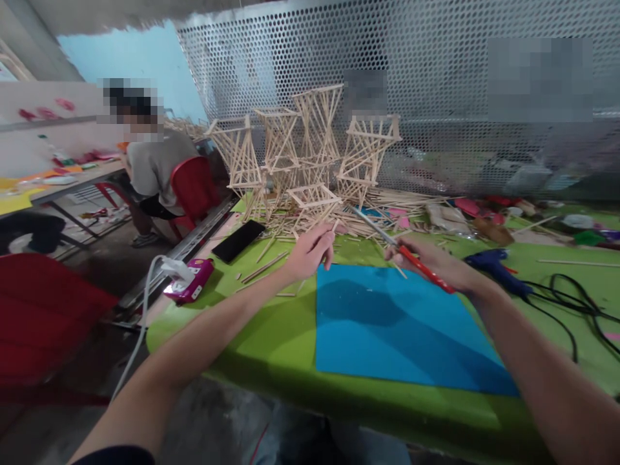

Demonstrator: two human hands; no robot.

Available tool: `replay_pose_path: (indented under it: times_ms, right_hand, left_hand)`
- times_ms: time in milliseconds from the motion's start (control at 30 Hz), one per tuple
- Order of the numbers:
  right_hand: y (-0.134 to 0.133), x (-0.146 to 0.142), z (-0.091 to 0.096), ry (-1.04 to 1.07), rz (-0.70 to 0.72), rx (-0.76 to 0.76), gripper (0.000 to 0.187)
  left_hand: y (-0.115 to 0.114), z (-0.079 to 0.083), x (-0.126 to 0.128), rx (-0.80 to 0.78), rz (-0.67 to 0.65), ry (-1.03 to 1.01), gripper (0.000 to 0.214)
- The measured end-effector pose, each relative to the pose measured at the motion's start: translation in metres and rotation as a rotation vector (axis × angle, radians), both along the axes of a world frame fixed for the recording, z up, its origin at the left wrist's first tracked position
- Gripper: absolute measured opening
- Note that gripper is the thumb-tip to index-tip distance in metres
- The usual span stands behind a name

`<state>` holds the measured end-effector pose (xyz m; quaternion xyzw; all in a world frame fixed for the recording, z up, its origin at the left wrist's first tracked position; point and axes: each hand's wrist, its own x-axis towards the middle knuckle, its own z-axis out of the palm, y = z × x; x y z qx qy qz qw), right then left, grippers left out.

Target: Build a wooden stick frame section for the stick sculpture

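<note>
My right hand is closed around a red-handled tool with a long, thin metal blade angled up and left; its exact kind is unclear. A thin wooden stick pokes out below those fingers, over the blue sheet. My left hand is pinched near the sheet's upper left corner, the tip of a short wooden stick showing at its fingers. Just beyond both hands lies a heap of loose sticks, with a small stick frame on it. Taller stick towers stand behind.
A blue glue gun and its black cord lie at right. To the left are a black phone and a purple power strip with a white plug. Perforated metal sheeting rises behind the green-covered table. A person sits further left.
</note>
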<state>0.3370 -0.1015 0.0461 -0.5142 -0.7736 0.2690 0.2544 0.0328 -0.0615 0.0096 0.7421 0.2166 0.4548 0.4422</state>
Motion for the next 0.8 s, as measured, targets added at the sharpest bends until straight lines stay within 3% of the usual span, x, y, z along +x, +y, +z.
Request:
replay_pose_path:
  times_ms: [100, 200, 400, 600, 800]
  right_hand:
    - [-0.008, -0.021, -0.004, -0.031, 0.099, -0.099, 0.051]
    - [-0.014, -0.031, -0.004, -0.016, 0.142, -0.087, 0.053]
    - [-0.023, -0.036, 0.002, 0.039, 0.141, -0.075, 0.054]
    - [-0.022, -0.036, -0.006, 0.099, 0.183, -0.071, 0.053]
    - [-0.02, -0.042, -0.015, 0.004, 0.09, 0.003, 0.048]
  left_hand:
    - [-0.002, 0.002, -0.001, -0.001, -0.015, 0.053, 0.046]
    - [-0.004, 0.003, -0.001, 0.022, -0.02, 0.095, 0.045]
    - [-0.005, 0.004, -0.002, 0.051, -0.036, 0.142, 0.046]
    - [-0.009, 0.006, -0.001, 0.076, -0.027, 0.151, 0.046]
    - [-0.009, 0.008, -0.002, 0.112, 0.012, 0.201, 0.046]
